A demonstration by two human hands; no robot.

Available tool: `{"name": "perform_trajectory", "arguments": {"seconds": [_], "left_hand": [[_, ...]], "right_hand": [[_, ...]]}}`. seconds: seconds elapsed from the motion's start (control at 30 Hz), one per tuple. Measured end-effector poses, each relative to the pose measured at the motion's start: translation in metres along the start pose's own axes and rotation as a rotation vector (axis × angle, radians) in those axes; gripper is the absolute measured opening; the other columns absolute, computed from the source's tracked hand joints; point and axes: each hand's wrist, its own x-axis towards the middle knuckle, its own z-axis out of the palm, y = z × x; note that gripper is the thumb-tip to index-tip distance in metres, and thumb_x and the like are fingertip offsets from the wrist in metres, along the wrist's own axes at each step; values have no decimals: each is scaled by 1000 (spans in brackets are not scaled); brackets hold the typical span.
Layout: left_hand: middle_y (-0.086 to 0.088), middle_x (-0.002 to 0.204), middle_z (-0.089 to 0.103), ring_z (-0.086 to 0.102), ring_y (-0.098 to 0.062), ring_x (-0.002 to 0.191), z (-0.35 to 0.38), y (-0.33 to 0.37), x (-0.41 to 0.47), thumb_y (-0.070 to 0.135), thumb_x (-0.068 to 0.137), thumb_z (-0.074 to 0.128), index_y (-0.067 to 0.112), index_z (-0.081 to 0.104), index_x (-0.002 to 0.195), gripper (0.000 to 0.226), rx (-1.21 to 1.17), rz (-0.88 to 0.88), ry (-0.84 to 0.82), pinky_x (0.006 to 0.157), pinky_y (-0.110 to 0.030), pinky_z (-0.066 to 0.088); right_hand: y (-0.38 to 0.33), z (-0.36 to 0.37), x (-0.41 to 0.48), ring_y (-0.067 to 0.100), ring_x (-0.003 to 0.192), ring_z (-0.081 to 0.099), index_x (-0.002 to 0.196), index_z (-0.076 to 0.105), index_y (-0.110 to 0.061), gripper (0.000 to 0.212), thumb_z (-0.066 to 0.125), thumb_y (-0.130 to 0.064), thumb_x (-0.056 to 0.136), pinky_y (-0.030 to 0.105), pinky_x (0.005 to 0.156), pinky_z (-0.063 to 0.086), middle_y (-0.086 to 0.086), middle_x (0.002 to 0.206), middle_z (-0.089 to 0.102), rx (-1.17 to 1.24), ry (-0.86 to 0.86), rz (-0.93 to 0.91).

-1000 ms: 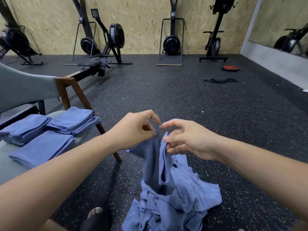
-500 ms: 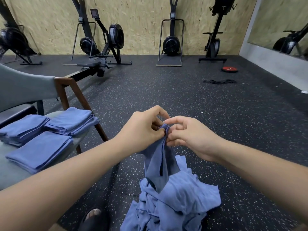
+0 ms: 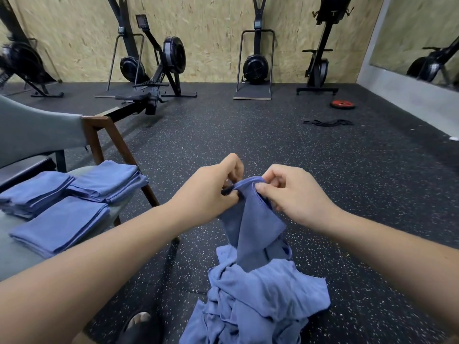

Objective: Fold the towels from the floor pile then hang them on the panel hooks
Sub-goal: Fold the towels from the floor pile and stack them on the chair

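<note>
Left grip (image 3: 211, 192): pinching towel (image 3: 255, 219) top edge.
Right grip (image 3: 294, 194): pinching same edge.
Rower (image 3: 159, 79) lettering: illegible.

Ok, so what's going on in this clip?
A person is working through a pile of crumpled blue towels on a speckled gym floor. The left hand and right hand both pinch the top edge of one towel, held up above the heap with its lower end hanging into it. It is not folded yet. Three stacks of folded towels already lie on the seat of the chair at the left.
</note>
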Motion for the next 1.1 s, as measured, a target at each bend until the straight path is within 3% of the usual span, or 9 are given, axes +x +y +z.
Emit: {"name": "perform_trajectory", "arguments": {"seconds": [0.1,0.27,0.33,0.4,0.57,0.77,0.9,1.0,1.1], "left_hand": [[11,80,64,60,-8,77,-4,-9,1,10,85,71,29,60,93,23,118,69,19,71,-33,48],[10,90,70,64,-8,81,5,-8,2,12,84,61,28,80,93,27,130,148,60,80,-27,50],[9,93,69,61,-5,80,10,-3,1,18,84,60,27,82,97,27,103,132,103,79,-21,47],[8,96,68,62,-9,84,13,-1,2,17,85,61,28,81,103,29,120,120,119,80,-25,49],[5,90,70,66,-20,83,2,-8,8,12,84,53,27,77,93,30,208,91,79,77,-40,54],[9,91,74,66,-9,83,-9,-8,6,13,80,49,28,82,87,37,174,47,45,82,-25,49],[12,89,65,60,-6,82,6,11,-1,38,87,54,27,77,90,25,67,25,44,78,-24,45],[11,85,55,56,-5,77,14,17,-3,72,85,60,28,63,81,45,129,-13,27,70,-26,44],[8,80,52,53,-11,70,18,18,-2,65,88,64,23,52,72,46,197,-21,56,65,-35,45]], "right_hand": [[5,-7,4,5,65,55,82,69,-22,18,77,-33,93,33,67,45,-7,73,67,-51,50,-43],[6,-7,3,7,73,59,87,68,-20,17,74,-31,99,33,74,47,-3,85,71,26,33,-78],[5,-5,3,23,79,64,89,67,-19,18,72,-32,100,46,79,55,1,86,73,53,18,-100],[3,-3,1,33,89,66,91,66,-19,18,71,-33,101,53,85,55,5,90,73,75,1,-122],[1,-5,-2,29,87,64,90,65,-20,17,69,-31,103,47,83,53,4,88,72,61,40,-121],[5,-10,2,34,90,66,90,65,-19,18,70,-32,102,54,87,55,7,89,73,93,62,-104],[0,-6,1,35,82,66,91,66,-19,16,70,-31,101,58,83,55,11,88,74,129,24,-141],[-1,-4,0,38,84,66,93,68,-20,14,69,-31,102,60,83,54,12,90,75,164,-17,-160],[1,-4,-1,39,88,68,97,68,-19,12,67,-28,105,59,86,55,11,93,75,146,-72,-185]]}}
